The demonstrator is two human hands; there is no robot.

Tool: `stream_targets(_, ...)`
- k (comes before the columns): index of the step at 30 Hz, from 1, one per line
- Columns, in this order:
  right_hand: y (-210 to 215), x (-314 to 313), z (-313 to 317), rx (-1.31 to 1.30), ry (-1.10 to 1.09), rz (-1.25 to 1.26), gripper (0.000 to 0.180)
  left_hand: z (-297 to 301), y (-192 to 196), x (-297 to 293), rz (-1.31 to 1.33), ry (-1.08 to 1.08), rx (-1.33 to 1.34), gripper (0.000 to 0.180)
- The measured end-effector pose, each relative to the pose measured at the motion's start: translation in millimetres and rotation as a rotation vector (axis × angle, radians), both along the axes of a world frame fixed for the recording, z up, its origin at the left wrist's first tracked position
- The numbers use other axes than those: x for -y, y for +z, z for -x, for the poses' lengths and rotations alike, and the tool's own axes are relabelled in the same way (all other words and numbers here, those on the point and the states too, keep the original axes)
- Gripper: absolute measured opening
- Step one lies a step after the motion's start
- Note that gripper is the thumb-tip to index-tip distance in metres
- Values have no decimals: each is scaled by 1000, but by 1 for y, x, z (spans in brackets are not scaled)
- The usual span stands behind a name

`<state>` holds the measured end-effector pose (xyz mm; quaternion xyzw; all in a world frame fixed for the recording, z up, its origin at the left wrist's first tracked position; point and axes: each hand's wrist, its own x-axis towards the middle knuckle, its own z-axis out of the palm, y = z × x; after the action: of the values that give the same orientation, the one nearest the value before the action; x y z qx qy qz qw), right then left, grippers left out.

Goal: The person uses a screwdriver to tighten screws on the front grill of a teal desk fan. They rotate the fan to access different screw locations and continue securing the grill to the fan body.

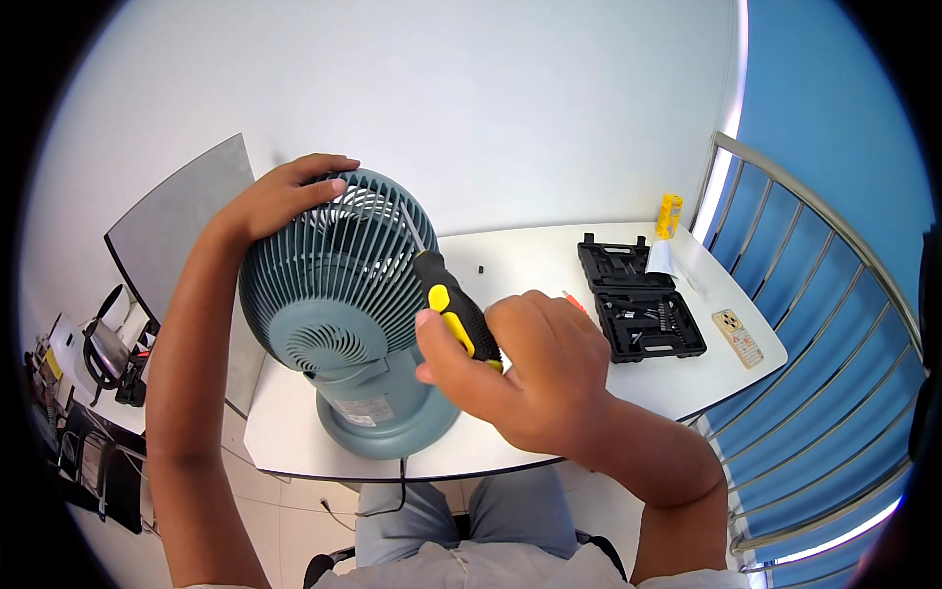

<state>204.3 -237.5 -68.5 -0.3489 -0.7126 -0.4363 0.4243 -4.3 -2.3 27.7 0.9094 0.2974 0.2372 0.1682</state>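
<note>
1. Head view, the grip: the right hand (535, 368) is wrapped tight around the black and yellow handle of a screwdriver (453, 304). The fingers are curled shut on it, and the thumb lies along the handle.
2. The left hand (285, 193) rests on top of the fan (339, 294). Its fingers bend over the top edge of the grey-green grill and press on it. It looks like this hand keeps the fan from moving.
3. The fan stands upright on its round base, at the near edge of the white table (530, 255). Its back faces the person.
4. The thin metal tip of the screwdriver goes in between the grill bars, near the top right side of the fan. I cannot see the screw.
5. The step looks like turning a screw in the back of the fan. Next, the tip must sit straight in the screw while the other hand holds the fan firm.
6. An open black tool case (638, 304) lies further right on the table, well apart from the fan.
</note>
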Motion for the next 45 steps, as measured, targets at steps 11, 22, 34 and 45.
stream_targets(11,-5,-8,29,-3,-2,-19,41,-1,0,-4,8,-14,13,53)
stream_targets(22,-20,-12,39,-109,23,37,38,0,-1,-5,-1,-38,22,52)
stream_targets(34,-9,-8,32,-181,82,77,35,0,0,-4,20,-35,18,53)
stream_targets(45,-15,-13,13,-96,195,74,28,-1,-1,-4,37,-45,25,52)
